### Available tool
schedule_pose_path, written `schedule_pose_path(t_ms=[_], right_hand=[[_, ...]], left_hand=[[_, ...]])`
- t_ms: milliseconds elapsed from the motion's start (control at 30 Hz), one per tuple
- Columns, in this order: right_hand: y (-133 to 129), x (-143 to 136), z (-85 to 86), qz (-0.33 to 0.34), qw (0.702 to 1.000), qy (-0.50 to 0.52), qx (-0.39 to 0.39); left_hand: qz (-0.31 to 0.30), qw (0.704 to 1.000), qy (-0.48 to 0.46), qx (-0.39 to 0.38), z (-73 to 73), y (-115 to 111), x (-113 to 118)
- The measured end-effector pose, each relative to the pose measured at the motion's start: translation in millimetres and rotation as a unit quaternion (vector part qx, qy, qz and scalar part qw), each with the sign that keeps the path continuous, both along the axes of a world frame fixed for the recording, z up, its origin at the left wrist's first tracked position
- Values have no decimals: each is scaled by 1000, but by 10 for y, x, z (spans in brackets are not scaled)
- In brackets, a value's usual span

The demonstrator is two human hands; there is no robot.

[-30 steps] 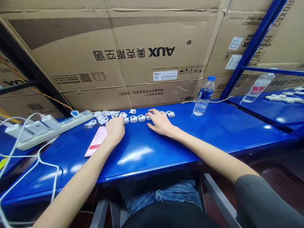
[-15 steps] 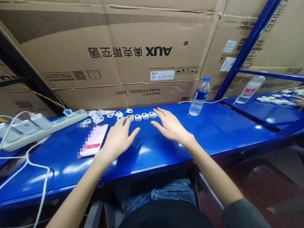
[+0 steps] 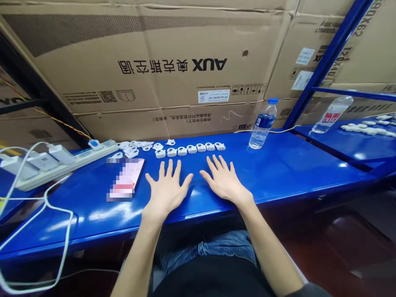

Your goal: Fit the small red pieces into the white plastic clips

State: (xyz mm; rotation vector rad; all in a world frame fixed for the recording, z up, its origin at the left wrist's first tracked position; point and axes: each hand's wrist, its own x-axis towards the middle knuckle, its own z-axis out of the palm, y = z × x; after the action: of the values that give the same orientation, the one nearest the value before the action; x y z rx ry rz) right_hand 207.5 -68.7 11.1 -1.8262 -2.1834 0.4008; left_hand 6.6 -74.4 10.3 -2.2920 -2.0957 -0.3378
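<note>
Both hands rest palm down over the blue table (image 3: 297, 165). My left hand (image 3: 168, 187) is open with fingers spread, holding nothing, to the right of a phone (image 3: 131, 175). My right hand (image 3: 225, 179) is likewise open and empty, its fingers apart. Just beyond the fingertips, several small white plastic pieces with ring-shaped tops (image 3: 192, 149) stand side by side in a row. Left of that row lies a loose heap of similar white pieces (image 3: 133, 149). Neither hand touches the pieces.
A water bottle with a blue cap (image 3: 261, 126) stands at the back right. On the left is a power strip (image 3: 74, 165) with white chargers and cables (image 3: 66, 231). Cardboard boxes (image 3: 185, 37) wall the back. Another bottle (image 3: 331, 115) and more white pieces (image 3: 366, 128) are at far right.
Both hands have drawn back from the row toward the table's near edge, and their fingers have spread. The whole row of white pieces now shows. The view has shifted slightly.
</note>
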Motion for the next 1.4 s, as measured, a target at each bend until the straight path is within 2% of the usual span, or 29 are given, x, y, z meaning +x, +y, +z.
schedule_pose_path(t_ms=[233, 400, 867, 967, 1033, 1067, 1100, 1133, 1200, 1233, 1267, 1300, 1333, 1400], right_hand=[[-137, -113, -65, 36, 999, -7, -8], [-184, -153, -60, 36, 999, -15, -8], [-159, -152, -77, 37, 999, -35, -7], [-138, -161, -69, 38, 999, 27, -3], [-130, -184, -19, 12, 989, 145, 25], [-131, -198, 27, -10, 972, 230, 47], [-137, -210, 85, -33, 942, 325, 71], [-144, -217, 155, -54, 899, 425, 92], [-160, -207, 307, -67, 779, 615, 107], [-164, -188, 378, -63, 712, 693, 97], [-163, -164, 439, -62, 648, 755, 75], [-158, -136, 484, -65, 591, 803, 46], [-151, -109, 510, -69, 540, 839, 13], [-133, -73, 507, -87, 457, 884, -46]], left_hand=[[25, 999, 22, -32, -110, -93, 25], [38, 997, 31, -56, -101, -135, 44], [23, 1000, 5, -7, -197, -140, 8], [27, 999, -30, 3, -170, -147, 0], [43, 996, -68, 42, -107, -156, 1], [53, 992, -94, 70, -60, -161, 4], [61, 985, -127, 101, -2, -164, 10], [66, 975, -170, 129, 63, -168, 18], [70, 941, -289, 160, 204, -178, 35], [66, 914, -368, 161, 273, -188, 43], [50, 876, -456, 147, 337, -202, 48], [27, 823, -553, 129, 392, -221, 50], [4, 758, -643, 105, 437, -243, 49], [-34, 622, -781, 51, 490, -289, 42]])
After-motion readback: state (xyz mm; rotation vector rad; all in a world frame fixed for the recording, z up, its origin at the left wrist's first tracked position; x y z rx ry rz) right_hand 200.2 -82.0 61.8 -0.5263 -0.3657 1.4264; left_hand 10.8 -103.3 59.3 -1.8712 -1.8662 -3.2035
